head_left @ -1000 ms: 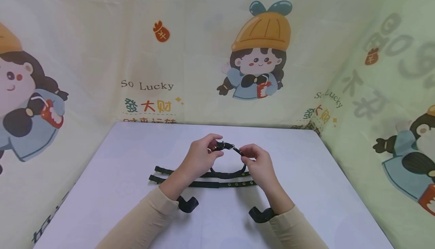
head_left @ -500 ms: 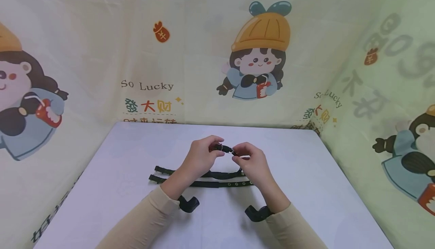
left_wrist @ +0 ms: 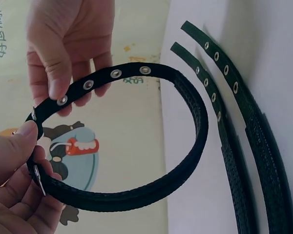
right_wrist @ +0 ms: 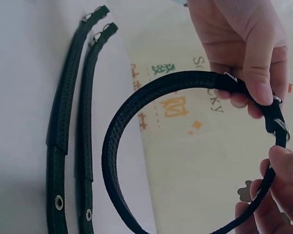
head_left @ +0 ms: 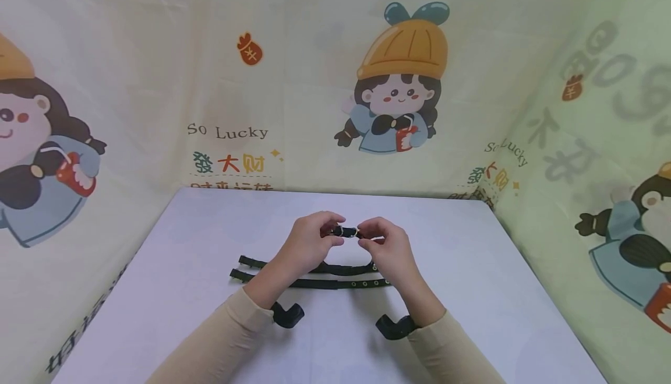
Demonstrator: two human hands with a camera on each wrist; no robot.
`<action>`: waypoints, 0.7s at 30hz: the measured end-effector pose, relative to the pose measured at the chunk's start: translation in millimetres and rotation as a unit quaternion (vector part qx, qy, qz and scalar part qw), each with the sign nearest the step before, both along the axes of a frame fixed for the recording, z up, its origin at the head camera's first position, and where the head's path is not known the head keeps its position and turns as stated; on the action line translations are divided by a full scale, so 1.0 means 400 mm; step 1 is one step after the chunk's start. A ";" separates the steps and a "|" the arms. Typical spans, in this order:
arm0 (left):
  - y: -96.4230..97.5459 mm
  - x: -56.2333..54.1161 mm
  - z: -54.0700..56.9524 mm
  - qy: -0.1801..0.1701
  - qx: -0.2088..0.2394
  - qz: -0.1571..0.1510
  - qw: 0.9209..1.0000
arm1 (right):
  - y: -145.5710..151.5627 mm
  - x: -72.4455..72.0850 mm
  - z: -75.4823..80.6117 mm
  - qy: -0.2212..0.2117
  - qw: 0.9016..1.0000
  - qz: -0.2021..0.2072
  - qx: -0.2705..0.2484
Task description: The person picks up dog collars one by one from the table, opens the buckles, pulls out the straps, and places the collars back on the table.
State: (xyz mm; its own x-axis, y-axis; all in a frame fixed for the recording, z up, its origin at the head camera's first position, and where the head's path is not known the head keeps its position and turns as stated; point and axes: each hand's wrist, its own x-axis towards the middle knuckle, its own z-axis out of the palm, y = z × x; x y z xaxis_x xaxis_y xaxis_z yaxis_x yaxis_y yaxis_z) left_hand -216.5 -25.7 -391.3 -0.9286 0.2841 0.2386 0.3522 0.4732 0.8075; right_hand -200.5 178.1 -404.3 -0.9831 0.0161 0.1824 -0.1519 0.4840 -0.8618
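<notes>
A black collar (left_wrist: 112,202) with metal eyelets forms a loop in the air above the white table, its ends meeting between both hands. At the buckle (right_wrist: 282,129) end, my left hand (head_left: 309,241) pinches the band between thumb and fingers. My right hand (head_left: 390,250) pinches the eyelet end (left_wrist: 89,85) close beside it; in the right wrist view this strap runs up to the buckle. The loop hangs below the hands. Two similar black collars lie stretched out side by side beneath, a near one (head_left: 325,284) and a far one (head_left: 253,262), partly hidden by my forearms.
The white table (head_left: 472,291) carries the two flat collars near its middle. Printed cloth (head_left: 304,81) hangs behind it and at both sides. A black wrist device sits by each cuff, left (head_left: 288,316) and right (head_left: 394,327).
My right hand has moved left, closer to my left hand, and the gap between the collar's two held ends has narrowed. The two collars on the table stay where they were.
</notes>
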 end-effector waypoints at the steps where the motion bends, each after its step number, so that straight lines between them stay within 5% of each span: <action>1: -0.003 0.000 0.000 0.000 -0.001 -0.001 1.000 | 0.000 0.000 0.000 -0.003 1.000 -0.001 -0.001; 13: -0.023 0.002 0.003 -0.003 -0.019 -0.003 1.000 | 0.003 0.005 -0.007 -0.004 1.000 0.005 0.012; 21: -0.033 0.001 -0.012 -0.011 -0.011 0.032 0.999 | 0.002 0.003 -0.013 -0.005 1.000 0.005 0.016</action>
State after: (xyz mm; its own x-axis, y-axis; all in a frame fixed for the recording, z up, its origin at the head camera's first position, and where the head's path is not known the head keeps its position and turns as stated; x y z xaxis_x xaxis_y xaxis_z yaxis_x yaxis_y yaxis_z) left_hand -216.1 -39.1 -396.0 -0.9499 0.2293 0.2121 0.3030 0.5115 0.8041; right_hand -199.5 179.1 -409.5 -0.9849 0.0013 0.1732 -0.1483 0.5105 -0.8470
